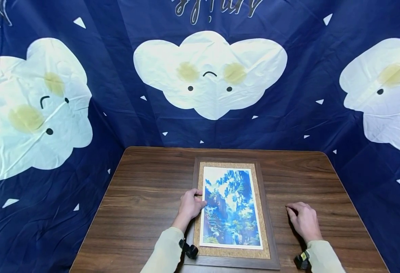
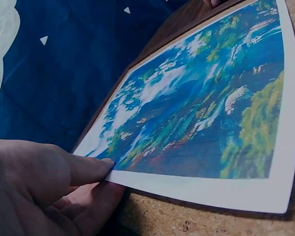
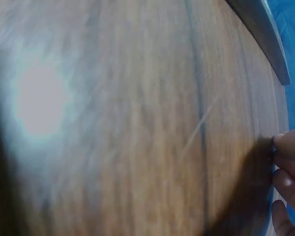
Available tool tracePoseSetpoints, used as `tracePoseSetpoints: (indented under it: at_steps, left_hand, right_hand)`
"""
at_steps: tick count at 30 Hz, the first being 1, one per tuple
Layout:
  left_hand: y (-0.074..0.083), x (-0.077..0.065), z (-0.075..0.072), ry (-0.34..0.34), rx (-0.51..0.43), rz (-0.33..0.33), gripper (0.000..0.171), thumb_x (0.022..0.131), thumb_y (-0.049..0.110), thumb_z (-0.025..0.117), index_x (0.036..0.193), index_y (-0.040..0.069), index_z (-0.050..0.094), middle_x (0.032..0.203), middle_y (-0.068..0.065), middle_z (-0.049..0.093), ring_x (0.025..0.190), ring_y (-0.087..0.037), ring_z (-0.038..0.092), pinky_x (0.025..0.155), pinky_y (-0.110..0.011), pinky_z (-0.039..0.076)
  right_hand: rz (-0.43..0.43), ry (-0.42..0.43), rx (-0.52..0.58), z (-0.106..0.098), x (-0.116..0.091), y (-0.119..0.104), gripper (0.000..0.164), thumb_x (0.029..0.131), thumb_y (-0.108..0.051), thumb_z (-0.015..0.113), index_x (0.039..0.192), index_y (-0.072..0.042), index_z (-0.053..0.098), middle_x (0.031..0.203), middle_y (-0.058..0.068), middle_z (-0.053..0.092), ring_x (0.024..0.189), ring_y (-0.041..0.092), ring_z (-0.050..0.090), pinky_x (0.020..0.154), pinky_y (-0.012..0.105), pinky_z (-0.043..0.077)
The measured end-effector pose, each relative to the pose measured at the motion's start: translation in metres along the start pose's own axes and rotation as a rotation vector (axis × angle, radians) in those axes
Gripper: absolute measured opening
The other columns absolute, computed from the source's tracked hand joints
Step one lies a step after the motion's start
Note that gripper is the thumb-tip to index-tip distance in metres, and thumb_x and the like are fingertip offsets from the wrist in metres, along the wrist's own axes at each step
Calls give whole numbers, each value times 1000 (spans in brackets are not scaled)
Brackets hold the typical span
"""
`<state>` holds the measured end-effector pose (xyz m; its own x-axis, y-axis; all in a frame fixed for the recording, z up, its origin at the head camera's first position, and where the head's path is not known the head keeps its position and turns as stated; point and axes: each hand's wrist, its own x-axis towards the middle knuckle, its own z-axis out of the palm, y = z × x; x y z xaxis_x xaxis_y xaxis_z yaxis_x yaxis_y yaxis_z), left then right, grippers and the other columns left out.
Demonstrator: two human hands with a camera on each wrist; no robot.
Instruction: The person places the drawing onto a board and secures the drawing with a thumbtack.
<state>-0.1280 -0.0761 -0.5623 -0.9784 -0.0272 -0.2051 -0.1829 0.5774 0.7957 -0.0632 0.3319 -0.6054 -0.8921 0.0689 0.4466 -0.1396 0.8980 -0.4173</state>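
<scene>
A printed landscape picture (image 1: 232,208) in blue tones with a white border lies over a framed cork board (image 1: 234,253). My left hand (image 1: 190,204) pinches the picture's left edge between thumb and fingers. In the left wrist view, that edge of the picture (image 2: 201,118) is raised over the cork (image 2: 162,216), with fingers (image 2: 96,204) beneath it. My right hand (image 1: 305,220) is at the table to the right of the frame, fingers loosely curled and holding nothing. Only its fingertips (image 3: 287,184) show at the side of the right wrist view.
The brown wooden table (image 1: 142,197) has rounded far corners. A dark blue curtain (image 1: 111,68) with white clouds hangs behind it and at both sides. The board's brown wooden frame (image 1: 267,212) borders the cork. Each wrist carries a small black camera (image 1: 190,251).
</scene>
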Motion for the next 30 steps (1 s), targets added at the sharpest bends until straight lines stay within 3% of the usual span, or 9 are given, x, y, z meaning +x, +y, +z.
tracePoseSetpoints:
  at_steps: [11,23,30]
  left_hand:
    - [2,0,-1,5,22,14,29,84,8,87,109,3,74,76,-1,74,67,-13,67,72,-38,57]
    - [3,0,0,-11,22,-11,31,85,7,87,112,3,73,77,0,73,67,-13,67,71,-37,57]
    - [2,-1,0,2,14,7,31,84,7,87,111,2,73,76,0,73,66,-12,67,71,-37,57]
  right_hand:
    - [-41,41,42,5,11,-12,10,80,5,84,87,-1,81,85,13,76,80,37,73,73,55,56]
    - [-59,15,102,11,34,-37,9,84,4,82,93,0,81,90,15,78,82,34,76,73,55,58]
    - [-86,16,143,22,45,-53,12,83,5,84,93,-1,82,89,13,78,80,32,75,73,52,59]
